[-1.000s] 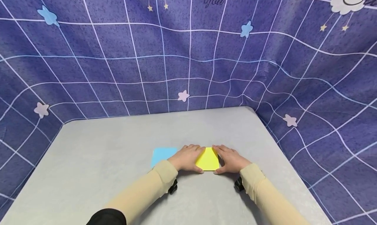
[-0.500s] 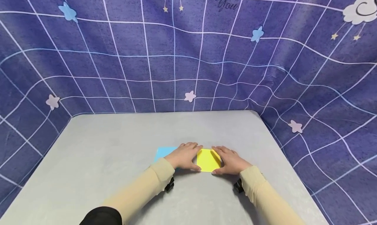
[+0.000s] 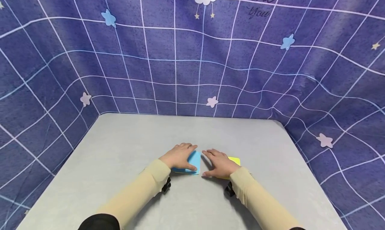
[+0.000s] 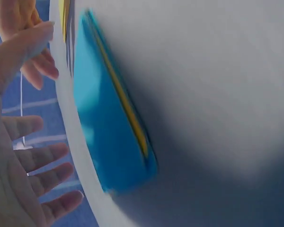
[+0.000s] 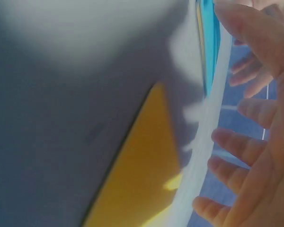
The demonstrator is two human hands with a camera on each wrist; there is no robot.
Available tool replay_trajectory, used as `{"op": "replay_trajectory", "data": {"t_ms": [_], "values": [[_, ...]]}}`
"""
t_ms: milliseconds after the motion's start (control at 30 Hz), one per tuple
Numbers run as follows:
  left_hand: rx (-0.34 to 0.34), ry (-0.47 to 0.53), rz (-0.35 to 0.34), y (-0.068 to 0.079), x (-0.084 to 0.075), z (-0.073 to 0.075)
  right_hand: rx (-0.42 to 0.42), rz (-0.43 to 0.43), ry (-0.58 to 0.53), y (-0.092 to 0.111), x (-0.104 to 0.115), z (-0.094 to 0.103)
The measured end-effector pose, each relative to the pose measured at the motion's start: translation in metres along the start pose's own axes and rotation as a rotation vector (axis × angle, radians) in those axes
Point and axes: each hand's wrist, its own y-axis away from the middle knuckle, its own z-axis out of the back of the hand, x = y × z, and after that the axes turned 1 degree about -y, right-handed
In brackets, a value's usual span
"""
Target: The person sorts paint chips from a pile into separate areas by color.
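A flat blue square (image 3: 195, 161) lies on the table under and beside my left hand (image 3: 179, 156). In the left wrist view, a thin yellow layer runs along the edge of this blue square (image 4: 104, 118). My left hand (image 4: 16, 165) hovers over it, thumb and fingers spread. To the right is a flat yellow square (image 3: 234, 160), mostly hidden by my right hand (image 3: 219, 163). The right wrist view shows the yellow square (image 5: 142, 165) on the table, apart from the spread fingers of my right hand (image 5: 255, 175). A strip of table separates the two squares.
The squares lie on a pale grey table (image 3: 144, 133). Behind it and along its sides hangs a purple-blue curtain (image 3: 162, 69) with grid lines, stars and clouds.
Both hands were on either side of the yellow square. They have moved left, so the left is now over the blue square and the right over the yellow one. The head view has turned left.
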Motion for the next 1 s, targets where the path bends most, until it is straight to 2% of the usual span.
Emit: {"op": "replay_trajectory", "data": {"t_ms": [100,300,600,1000], "values": [[0.018,-0.006,0.013,0.004,0.007,0.003,0.009,0.006,0.014,-0.011,0.008,0.000],[0.039,-0.004,-0.020,0.010,0.009,0.003,0.021,0.029,0.017,-0.026,0.017,-0.003],[0.049,-0.006,-0.004,0.019,0.011,-0.004,0.044,0.058,0.014,-0.031,0.020,-0.013],[0.057,-0.006,0.012,0.023,0.020,-0.009,0.067,0.017,-0.008,-0.038,0.028,-0.018]]}}
